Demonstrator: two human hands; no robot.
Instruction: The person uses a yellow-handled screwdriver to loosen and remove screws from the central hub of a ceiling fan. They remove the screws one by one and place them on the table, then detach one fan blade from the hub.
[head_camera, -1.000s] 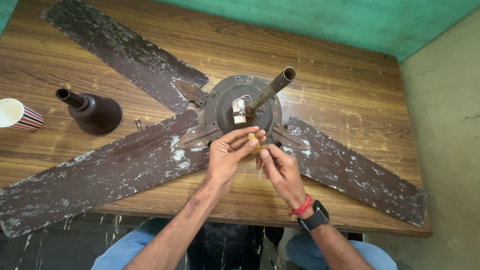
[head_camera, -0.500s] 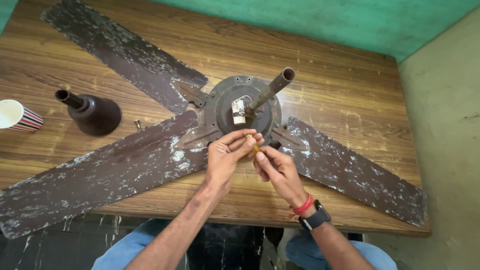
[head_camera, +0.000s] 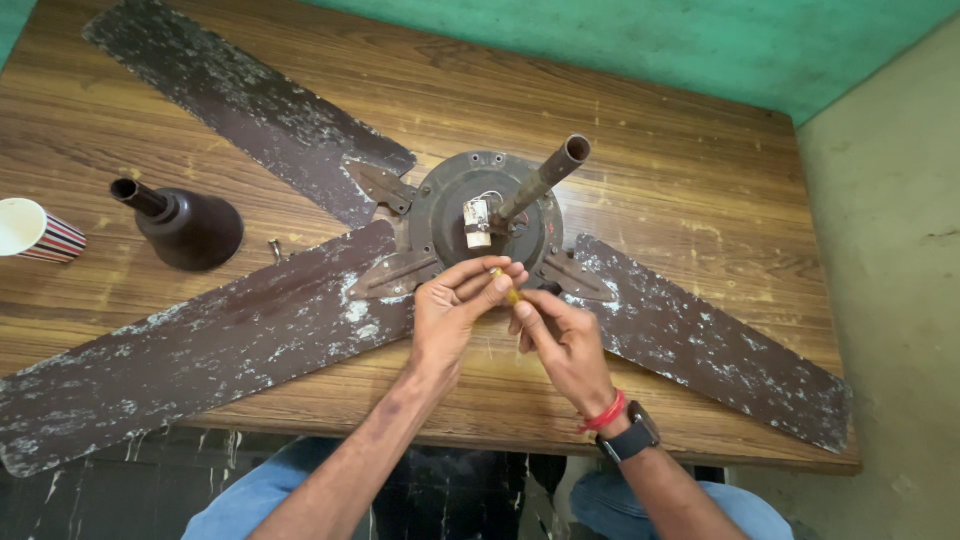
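Observation:
A brown ceiling fan lies on a wooden table (head_camera: 690, 190), its round motor hub (head_camera: 450, 205) up and a rusty down-rod (head_camera: 545, 178) sticking out of it. Three worn, flaking blades spread out: one to the far left (head_camera: 240, 100), one to the near left (head_camera: 190, 355), one to the right (head_camera: 700, 345). My left hand (head_camera: 455, 310) and my right hand (head_camera: 560, 340) meet just in front of the hub. Between their fingertips they pinch a small yellow-orange piece (head_camera: 510, 293); what it is I cannot tell.
A dark brown bell-shaped fan canopy (head_camera: 185, 225) lies on its side at the left. A striped paper cup (head_camera: 35, 232) stands at the left edge. A small screw (head_camera: 275, 248) lies beside the canopy. Green wall runs behind the table; my knees show below its near edge.
Both hands stay in front of the hub; the fingers shift slightly around the small yellow piece. Nothing else has moved.

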